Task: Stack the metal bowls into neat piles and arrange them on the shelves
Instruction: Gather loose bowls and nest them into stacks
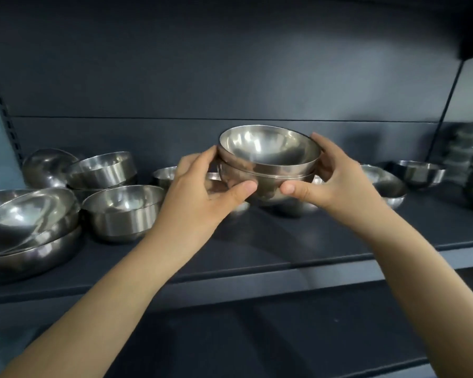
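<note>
At frame centre, left hand and right hand each grip a side of the nested steel bowl pair, thumbs under, above the dark shelf; judgement: square the rims, lower level, clear of loose bowls behind.

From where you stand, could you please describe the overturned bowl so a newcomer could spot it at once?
Follow the dark shelf left to the slotted upright. At the back, beside the straight-sided bowl, sits the overturned bowl: it alone shows its rounded back, no hollow.
</note>
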`<action>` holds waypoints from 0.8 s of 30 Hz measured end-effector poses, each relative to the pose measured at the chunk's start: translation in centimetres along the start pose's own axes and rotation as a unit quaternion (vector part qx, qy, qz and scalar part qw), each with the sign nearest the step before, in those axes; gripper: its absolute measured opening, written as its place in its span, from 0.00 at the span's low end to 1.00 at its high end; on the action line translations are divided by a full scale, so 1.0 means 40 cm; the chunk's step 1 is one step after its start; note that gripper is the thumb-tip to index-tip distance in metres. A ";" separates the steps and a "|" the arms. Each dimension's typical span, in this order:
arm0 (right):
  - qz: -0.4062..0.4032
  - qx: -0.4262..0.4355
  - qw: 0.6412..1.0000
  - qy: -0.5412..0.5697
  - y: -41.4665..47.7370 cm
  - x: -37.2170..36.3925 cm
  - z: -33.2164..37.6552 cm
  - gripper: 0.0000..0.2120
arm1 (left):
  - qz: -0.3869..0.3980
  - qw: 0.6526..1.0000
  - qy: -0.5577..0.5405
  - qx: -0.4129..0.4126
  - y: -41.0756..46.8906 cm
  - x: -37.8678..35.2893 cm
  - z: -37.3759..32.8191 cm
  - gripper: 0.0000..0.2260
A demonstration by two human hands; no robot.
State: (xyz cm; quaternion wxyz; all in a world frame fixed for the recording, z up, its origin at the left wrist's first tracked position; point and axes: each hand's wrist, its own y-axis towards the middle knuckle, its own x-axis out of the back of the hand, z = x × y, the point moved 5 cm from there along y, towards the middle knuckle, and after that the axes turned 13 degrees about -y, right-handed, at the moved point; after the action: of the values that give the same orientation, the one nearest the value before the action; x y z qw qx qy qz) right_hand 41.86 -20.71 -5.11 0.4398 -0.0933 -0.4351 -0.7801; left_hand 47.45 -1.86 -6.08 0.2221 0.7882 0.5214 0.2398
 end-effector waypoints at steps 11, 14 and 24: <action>0.032 0.008 0.997 -0.064 0.266 0.134 -0.187 0.40 | 0.027 0.998 0.052 0.021 0.313 -0.222 0.090 0.15; 0.057 -0.011 0.996 -0.067 0.279 0.110 -0.256 0.39 | 0.041 0.995 0.064 0.062 0.329 -0.242 0.163 0.16; 0.094 -0.023 0.993 -0.067 0.248 0.080 -0.333 0.36 | 0.066 0.989 0.108 0.083 0.301 -0.277 0.177 0.15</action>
State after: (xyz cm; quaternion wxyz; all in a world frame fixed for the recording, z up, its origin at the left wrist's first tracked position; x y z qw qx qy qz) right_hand 50.72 -35.09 -5.55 0.4786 -0.1960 -0.4350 -0.7370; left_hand 56.58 -17.17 -6.05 0.0822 0.8059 0.5075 0.2936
